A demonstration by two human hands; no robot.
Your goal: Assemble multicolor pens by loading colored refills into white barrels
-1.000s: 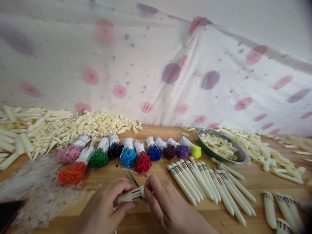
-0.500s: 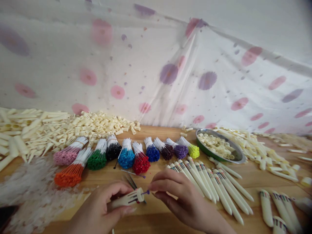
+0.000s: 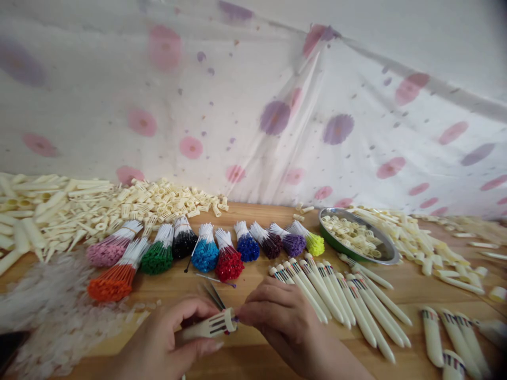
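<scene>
My left hand (image 3: 180, 327) is closed around a cream multicolour pen barrel (image 3: 208, 327), its slotted end pointing right. With fingertips pinched at that end, my right hand (image 3: 283, 316) is on a purple pen refill (image 3: 236, 319), mostly hidden inside the barrel and behind the fingers. A little red shows at the barrel's lower edge. Just behind the barrel lies a metal pointed tool, seemingly tweezers (image 3: 216, 296), partly covered by my left hand. A loose refill with a purple end (image 3: 216, 279) rests on the table beyond it.
Bundled refills in several colours, such as orange (image 3: 111, 287) and red (image 3: 229, 265), stand in a row. Filled pen barrels (image 3: 340, 301) lie to the right. A metal dish (image 3: 390, 253) holds slotted cream parts. Clear plastic bits (image 3: 51, 311) and cream parts (image 3: 79, 206) are heaped left.
My right hand has moved left against the barrel's end. The purple refill has slid further into the barrel, with less of it showing. My left hand keeps its hold.
</scene>
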